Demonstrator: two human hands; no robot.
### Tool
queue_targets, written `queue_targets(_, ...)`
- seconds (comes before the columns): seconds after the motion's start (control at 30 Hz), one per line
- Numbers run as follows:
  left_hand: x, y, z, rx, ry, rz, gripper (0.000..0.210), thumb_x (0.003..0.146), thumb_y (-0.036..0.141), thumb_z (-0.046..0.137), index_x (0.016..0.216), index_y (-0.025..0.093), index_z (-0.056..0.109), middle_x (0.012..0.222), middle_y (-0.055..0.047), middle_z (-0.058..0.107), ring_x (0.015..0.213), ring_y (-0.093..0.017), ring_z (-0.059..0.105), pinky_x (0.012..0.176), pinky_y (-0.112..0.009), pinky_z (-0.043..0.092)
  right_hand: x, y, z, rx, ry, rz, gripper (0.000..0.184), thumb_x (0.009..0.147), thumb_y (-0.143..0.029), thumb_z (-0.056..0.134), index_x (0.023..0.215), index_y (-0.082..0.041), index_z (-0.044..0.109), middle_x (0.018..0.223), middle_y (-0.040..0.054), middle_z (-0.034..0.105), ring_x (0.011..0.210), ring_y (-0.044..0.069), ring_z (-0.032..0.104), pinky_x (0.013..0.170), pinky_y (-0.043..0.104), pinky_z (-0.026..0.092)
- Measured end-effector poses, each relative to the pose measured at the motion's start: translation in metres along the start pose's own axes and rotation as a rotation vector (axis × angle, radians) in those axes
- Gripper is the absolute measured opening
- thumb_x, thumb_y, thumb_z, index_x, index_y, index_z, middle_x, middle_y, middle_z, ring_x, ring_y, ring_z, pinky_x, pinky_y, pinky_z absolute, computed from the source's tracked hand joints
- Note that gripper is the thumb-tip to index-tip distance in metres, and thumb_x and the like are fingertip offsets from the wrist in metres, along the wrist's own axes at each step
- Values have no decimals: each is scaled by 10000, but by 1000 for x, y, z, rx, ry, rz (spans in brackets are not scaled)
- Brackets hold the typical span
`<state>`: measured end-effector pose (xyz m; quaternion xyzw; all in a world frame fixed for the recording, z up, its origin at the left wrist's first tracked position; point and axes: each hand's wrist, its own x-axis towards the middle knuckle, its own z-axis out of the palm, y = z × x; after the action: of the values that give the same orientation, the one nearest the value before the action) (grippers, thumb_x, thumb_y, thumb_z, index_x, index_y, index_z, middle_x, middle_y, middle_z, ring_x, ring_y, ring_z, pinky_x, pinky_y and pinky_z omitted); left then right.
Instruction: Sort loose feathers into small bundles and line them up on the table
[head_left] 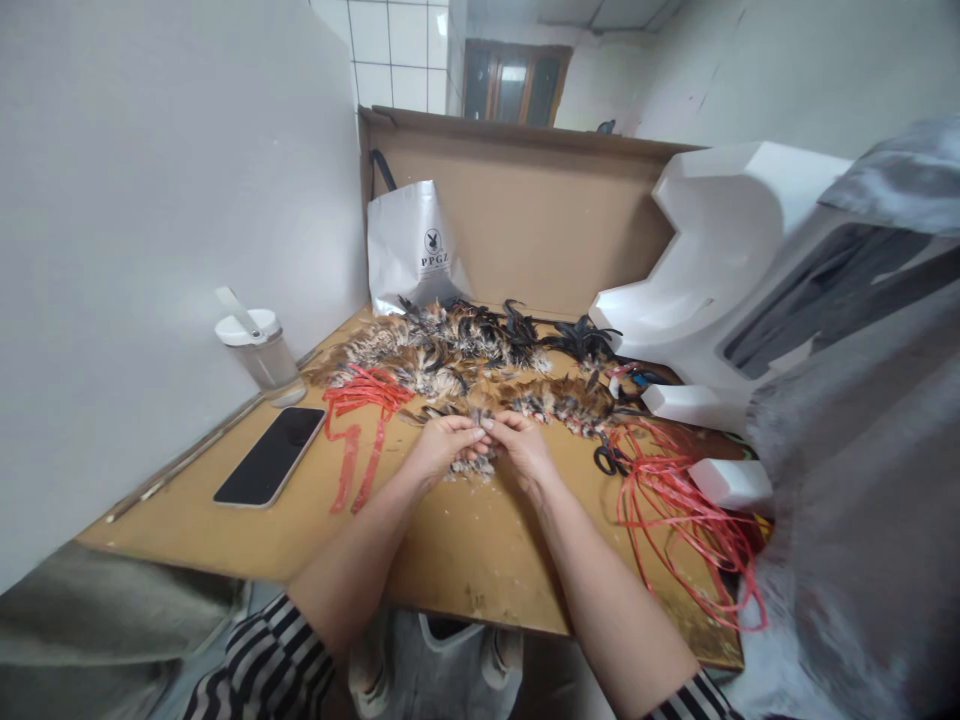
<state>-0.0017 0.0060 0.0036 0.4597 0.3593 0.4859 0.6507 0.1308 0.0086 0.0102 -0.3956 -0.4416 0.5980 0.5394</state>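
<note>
My left hand (448, 443) and my right hand (520, 445) meet over the middle of the table, thumbs and forefingers pinched close together. Between the fingertips is a small brownish feather (481, 408), partly covered by the fingers. Just below the hands lies a clump of grey-white fluffy feathers (474, 465). Beyond them spread heaps of brown and black feathers (442, 350), with a row of brown feather bunches (574, 398) to the right. Flat red plastic strips (367, 393) lie left of my left hand. Black-handled scissors (609, 457) rest to the right of my right hand.
A phone (271, 456) and a lidded cup (261, 350) stand on the left of the table (465, 560). Long red strips (667, 500) tangle at the right beside white foam pieces (727, 240). A silver bag (412, 235) leans on the cardboard (555, 215) behind.
</note>
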Motion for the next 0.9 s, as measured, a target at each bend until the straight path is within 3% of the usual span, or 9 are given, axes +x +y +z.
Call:
queue_targets(0.4, 0, -3, 0, 12, -18, 4, 147, 631, 212, 652, 712, 90, 635, 654, -69, 650, 527, -95, 577, 475, -161, 432, -1, 2, 4, 32, 24, 29, 264, 531, -339, 711, 597, -161, 528, 480, -41, 520, 438, 86, 474, 441, 209, 355)
queue_targets(0.53, 0, -2, -1, 2, 24, 14, 169, 636, 227, 655, 722, 86, 620, 639, -73, 646, 532, -103, 587, 473, -165, 437, 1, 5, 2, -3, 20, 6, 269, 542, -340, 706, 698, -174, 564, 556, -28, 553, 472, 95, 490, 458, 217, 363)
queue_targets(0.63, 1, 0, -4, -76, 65, 1, 185, 631, 233, 666, 732, 88, 612, 650, -75, 646, 574, -111, 601, 502, -166, 446, 1, 2, -1, -170, 1, -141, 280, 579, -343, 679, 793, -180, 600, 672, 9, 590, 547, 109, 507, 522, 238, 392)
queue_targets(0.8, 2, 0, -8, -222, 24, -27, 176, 633, 197, 668, 761, 84, 626, 766, -93, 656, 638, -103, 601, 590, -181, 463, -8, -9, 0, -734, -4, -534, 201, 683, -303, 583, 856, -207, 616, 825, 48, 582, 674, 148, 502, 636, 275, 397)
queue_targets(0.9, 2, -3, -8, -260, 3, -43, 171, 637, 179, 665, 779, 88, 633, 780, -92, 657, 664, -101, 600, 628, -191, 463, -12, -11, 1, -949, -30, -649, 191, 729, -269, 532, 898, -214, 601, 862, 65, 569, 757, 173, 506, 683, 280, 384)
